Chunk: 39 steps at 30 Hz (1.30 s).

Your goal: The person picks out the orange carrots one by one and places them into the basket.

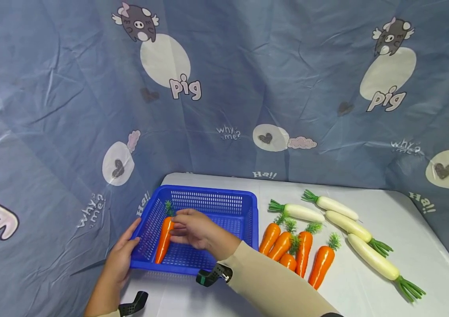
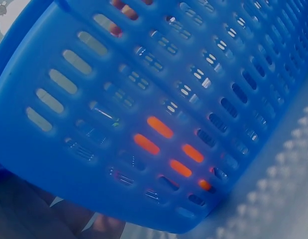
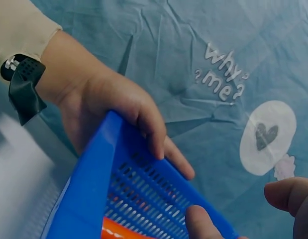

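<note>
Basket (image 1: 208,190) contains one carrot (image 1: 163,240); I observe left hand (image 1: 119,260) gripping its rim, right hand (image 1: 196,229) beside the carrot, fingers loosely parted, holding nothing.

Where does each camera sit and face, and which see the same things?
Head: worn on the head, facing forward and down at the rectangular blue plastic basket, tapered orange carrots and long white radishes; both beige sleeves, the bare-handed left grip and right grip show.
Left wrist: worn there, facing the basket's slotted side closely; dim fingers show lower left.
Right wrist: worn there, facing across the basket's rim toward patterned blue cloth; left grip and right fingertips show.
Head and right wrist both show the left grip on the basket's rim.
</note>
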Each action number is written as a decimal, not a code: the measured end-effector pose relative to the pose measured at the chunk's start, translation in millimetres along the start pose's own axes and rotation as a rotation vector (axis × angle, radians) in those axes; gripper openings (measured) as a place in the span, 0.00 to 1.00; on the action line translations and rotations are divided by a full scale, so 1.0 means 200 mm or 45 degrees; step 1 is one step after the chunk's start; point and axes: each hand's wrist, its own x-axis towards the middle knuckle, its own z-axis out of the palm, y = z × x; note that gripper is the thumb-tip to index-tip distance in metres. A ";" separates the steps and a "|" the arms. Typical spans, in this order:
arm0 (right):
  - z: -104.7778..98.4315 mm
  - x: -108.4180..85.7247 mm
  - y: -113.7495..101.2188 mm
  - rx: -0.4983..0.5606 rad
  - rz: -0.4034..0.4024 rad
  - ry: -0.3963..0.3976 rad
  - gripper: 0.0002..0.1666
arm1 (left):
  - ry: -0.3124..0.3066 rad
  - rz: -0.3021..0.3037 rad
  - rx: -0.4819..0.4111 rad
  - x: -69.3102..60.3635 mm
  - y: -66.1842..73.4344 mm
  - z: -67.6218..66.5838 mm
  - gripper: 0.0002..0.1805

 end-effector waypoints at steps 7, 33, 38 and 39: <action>-0.03 -0.05 -0.01 -0.015 -0.004 -0.049 0.25 | -0.003 0.009 -0.030 0.00 -0.01 0.00 0.32; -0.10 -0.21 -0.02 0.044 -0.098 -0.027 0.25 | -0.006 0.040 -0.048 0.00 -0.02 -0.01 0.32; -0.13 -0.24 -0.01 0.025 -0.130 -0.029 0.26 | -0.008 0.043 -0.021 0.00 -0.02 -0.01 0.32; -0.13 -0.25 -0.01 0.018 -0.135 -0.031 0.26 | -0.010 0.050 -0.029 0.00 -0.02 -0.01 0.32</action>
